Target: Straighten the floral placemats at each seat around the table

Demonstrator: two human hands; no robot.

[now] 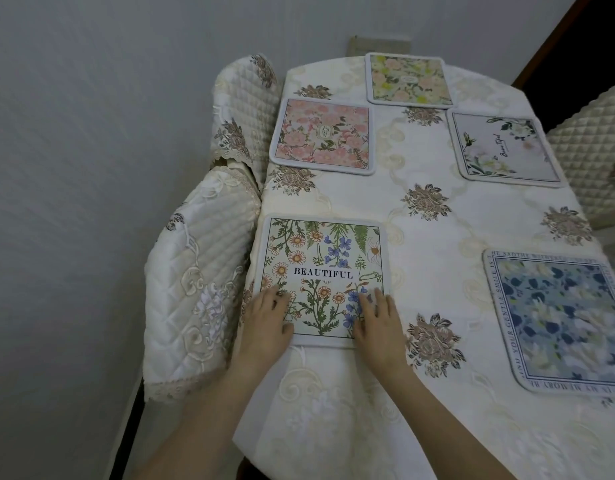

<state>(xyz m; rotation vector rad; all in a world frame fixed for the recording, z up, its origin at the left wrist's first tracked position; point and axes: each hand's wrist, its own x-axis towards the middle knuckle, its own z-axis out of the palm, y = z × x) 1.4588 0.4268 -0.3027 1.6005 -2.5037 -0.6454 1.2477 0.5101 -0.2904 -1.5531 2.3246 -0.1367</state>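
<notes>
Several floral placemats lie on the cream tablecloth. The nearest, printed "BEAUTIFUL", sits at the near left edge. My left hand rests flat on its near left corner and my right hand lies flat on its near right corner, fingers spread, gripping nothing. A pink placemat lies further along the left side. A yellow-green one is at the far end. A white one with green leaves sits at far right, and a blue one at near right.
Two chairs with quilted cream covers stand along the left side, one near and one far. Another quilted chair is at the right. A grey wall runs along the left and back.
</notes>
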